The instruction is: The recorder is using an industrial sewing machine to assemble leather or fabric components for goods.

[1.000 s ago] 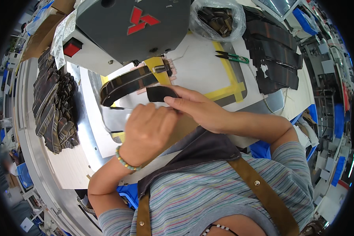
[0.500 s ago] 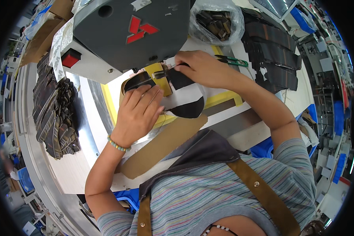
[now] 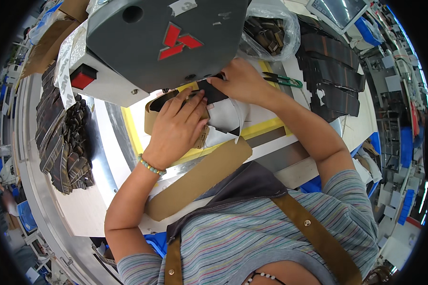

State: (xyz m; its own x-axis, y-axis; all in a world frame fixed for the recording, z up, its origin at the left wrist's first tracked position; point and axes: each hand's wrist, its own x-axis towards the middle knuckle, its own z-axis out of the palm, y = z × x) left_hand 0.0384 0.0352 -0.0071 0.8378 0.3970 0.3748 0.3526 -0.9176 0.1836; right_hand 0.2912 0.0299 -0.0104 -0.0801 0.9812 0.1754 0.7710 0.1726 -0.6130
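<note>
A dark strip (image 3: 217, 90) lies on the worktable just below the grey machine head (image 3: 169, 42), set at the machine but not let go of: both hands are on it. From how it lies, I'd judge the placing is done or close to it, the settling unfinished; no stitching or fixing on it is visible to me. A jumbled heap of similar strips (image 3: 62, 142) sits at the left, a neater overlapping row of dark strips (image 3: 333, 61) at the far right, and I can't tell which holds finished ones.

The strip's long axis runs left to right, tilting slightly away toward its right end; its left part curls round, and a white sheet (image 3: 226, 116) shows just on its near side.

The left hand (image 3: 178, 126) is unclenched, fingers laid out and fingertips pressing down. The right hand (image 3: 242, 81) is bent, its thumb on the strip's right part; whether it pinches, I cannot tell.
</note>
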